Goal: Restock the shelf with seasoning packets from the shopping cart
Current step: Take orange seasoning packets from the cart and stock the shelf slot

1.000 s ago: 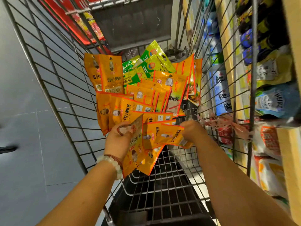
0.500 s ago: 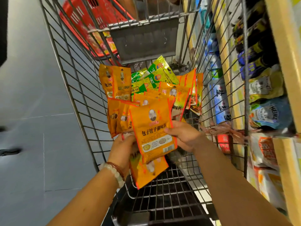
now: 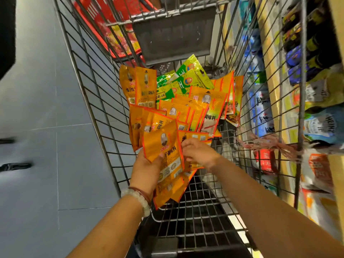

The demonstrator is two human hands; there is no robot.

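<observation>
While in cart, gripped packets.

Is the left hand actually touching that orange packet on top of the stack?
Touching. The head view shows the left hand gripping the stack, its thumb pressed on the face of the top orange packet.

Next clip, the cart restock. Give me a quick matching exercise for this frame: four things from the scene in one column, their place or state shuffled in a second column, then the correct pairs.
Things
1. left hand
2. right hand
3. green packets
4. red basket

Places or states
A. outside the cart, past its far end
B. at the far end of the cart, behind the orange packets
C. grips a stack of orange packets from below
D. fingers at the right edge of the held stack

Pairs: 1-C, 2-D, 3-B, 4-A
</observation>
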